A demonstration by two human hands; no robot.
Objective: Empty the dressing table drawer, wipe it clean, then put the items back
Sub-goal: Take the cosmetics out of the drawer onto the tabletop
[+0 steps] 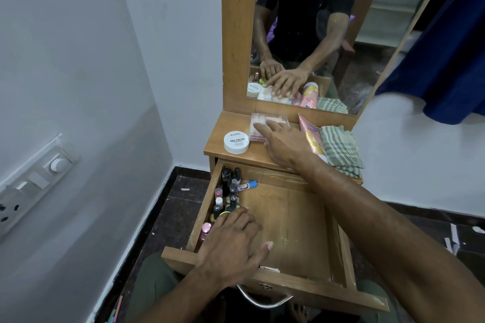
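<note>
Wooden drawer [288,220] is half-emptied: bottles [227,196] crowd its left wall, just ahead of my flat, empty left hand [231,244]. My right hand [280,144], fingers straight, rests on the pink case [258,123] up on the surface [217,145].

A bedroom corner in a home: a wooden dressing table [236,155] with tall mirror [315,34], nail polish bottles [228,191] in its open drawer [288,223], white walls, a wall switchboard [34,181] and dark tiled floor [181,207].
</note>
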